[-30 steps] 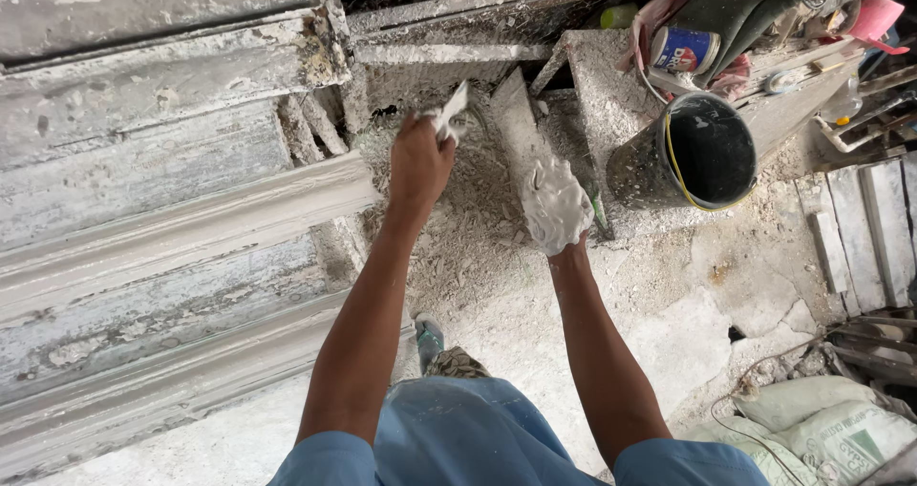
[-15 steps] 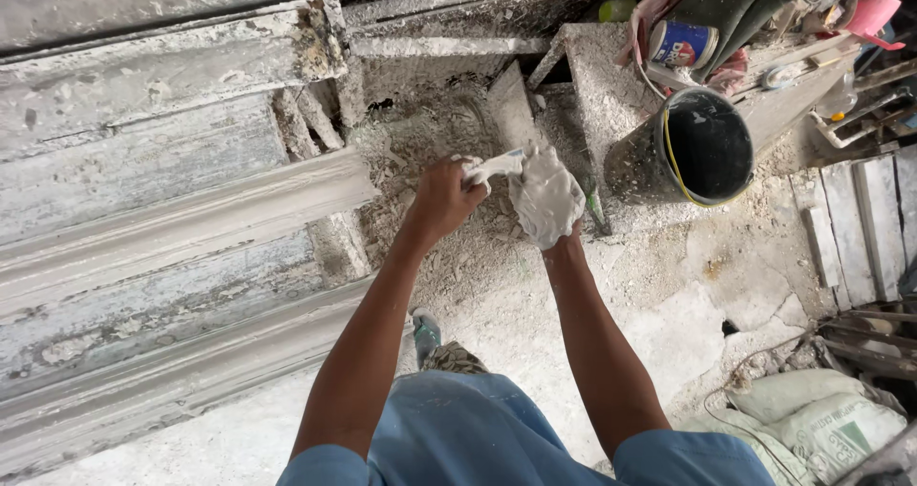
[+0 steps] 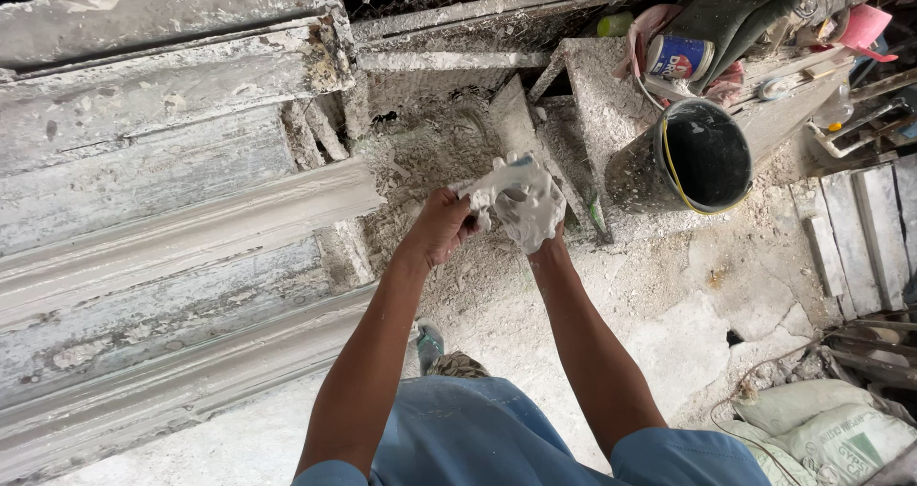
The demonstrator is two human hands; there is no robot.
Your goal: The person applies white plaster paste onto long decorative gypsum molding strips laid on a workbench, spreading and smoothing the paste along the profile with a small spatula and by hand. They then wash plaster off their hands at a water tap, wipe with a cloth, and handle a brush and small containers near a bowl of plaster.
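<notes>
My left hand (image 3: 437,230) is closed around the handle of a small plaster-coated tool (image 3: 499,179). My right hand (image 3: 531,214), thickly covered in white plaster, meets it from the right, and its fingers curl over the tool's far end. Both hands are held together in front of me, above a floor caked with plaster. The tool's shape is mostly hidden under plaster. Just beyond the hands stands a narrow, upright plaster-crusted slab (image 3: 519,128).
Long white plaster mouldings (image 3: 181,223) lie in rows on the left. A black bucket (image 3: 705,157) lies tilted to the right of my hands, with a tin can (image 3: 678,58) behind it. Wooden boards (image 3: 860,233) line the right edge, and sacks (image 3: 821,429) sit at bottom right.
My left hand has come down and rightward with the tool from the raised position near the slab. It now meets my right hand, which closes over the tool's end.
</notes>
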